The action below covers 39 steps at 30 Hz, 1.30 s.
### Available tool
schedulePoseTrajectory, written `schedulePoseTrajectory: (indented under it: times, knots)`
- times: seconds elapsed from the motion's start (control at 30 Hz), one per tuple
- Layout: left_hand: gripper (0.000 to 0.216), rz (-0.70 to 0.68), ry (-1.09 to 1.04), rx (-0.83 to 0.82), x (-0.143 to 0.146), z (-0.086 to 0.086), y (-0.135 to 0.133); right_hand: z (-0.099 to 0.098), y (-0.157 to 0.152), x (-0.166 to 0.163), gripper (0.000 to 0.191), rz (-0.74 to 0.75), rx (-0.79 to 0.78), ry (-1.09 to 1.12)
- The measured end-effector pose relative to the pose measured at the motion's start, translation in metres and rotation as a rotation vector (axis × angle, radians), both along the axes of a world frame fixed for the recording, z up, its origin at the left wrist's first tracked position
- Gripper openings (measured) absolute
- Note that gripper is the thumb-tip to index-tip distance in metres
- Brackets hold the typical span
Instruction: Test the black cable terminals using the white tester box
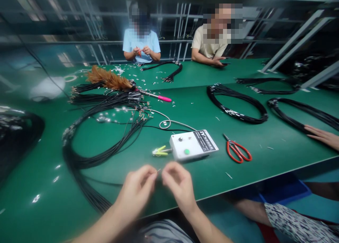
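My left hand (138, 187) is closed in a pinch on the end of a thin black cable (106, 182), whose small bare tip pokes out past the fingertips. Close beside it, my right hand (180, 186) also pinches; anything between those fingers is too small to make out. The cable trails back toward a looped bundle of black cables (70, 151) at the left. Just beyond my hands stands a white box (182, 146) with a knob, a switch and a green button. A yellow-green clip (160, 150) sticks out of its left side.
Red-handled scissors (238, 151) lie right of the box. Other black cable coils (238, 108) rest farther right, near a neighbour's hand (321, 136). A brown duster (108, 77) with a pink handle (164, 99) lies back left. Two people sit across the green table (190, 112).
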<state>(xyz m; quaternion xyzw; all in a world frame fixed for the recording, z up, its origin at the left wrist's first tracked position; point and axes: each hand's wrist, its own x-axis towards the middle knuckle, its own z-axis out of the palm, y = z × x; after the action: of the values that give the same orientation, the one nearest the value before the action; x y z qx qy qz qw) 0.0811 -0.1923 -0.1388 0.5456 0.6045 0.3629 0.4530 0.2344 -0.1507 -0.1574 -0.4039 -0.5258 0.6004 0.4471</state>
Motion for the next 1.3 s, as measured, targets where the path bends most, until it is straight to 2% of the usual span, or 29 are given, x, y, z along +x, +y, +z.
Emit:
schedulePoseTrajectory:
  times: [0.13, 0.5, 0.77, 1.0, 1.2, 1.3]
  knots:
    - [0.025, -0.005, -0.006, 0.007, 0.001, -0.001, 0.0, -0.001, 0.0, 0.001, 0.013, -0.007, 0.028, -0.047]
    - [0.022, 0.043, -0.044, 0.02, 0.002, -0.004, 0.0, -0.009, -0.01, -0.004, 0.02, -0.074, 0.025, -0.079]
    - [0.024, 0.014, -0.021, 0.016, 0.001, -0.001, -0.001, 0.0, 0.009, 0.012, 0.015, 0.058, -0.011, -0.091]
    - [0.026, -0.034, 0.035, 0.03, -0.001, -0.003, -0.003, 0.012, 0.017, 0.01, 0.01, 0.133, 0.09, -0.2]
    - [0.027, -0.056, 0.078, 0.054, -0.003, -0.002, -0.004, 0.012, 0.018, 0.009, 0.016, 0.206, -0.076, -0.11]
    - [0.027, -0.049, 0.08, 0.058, -0.003, -0.003, -0.005, 0.014, 0.018, 0.01, 0.017, 0.231, -0.074, -0.134]
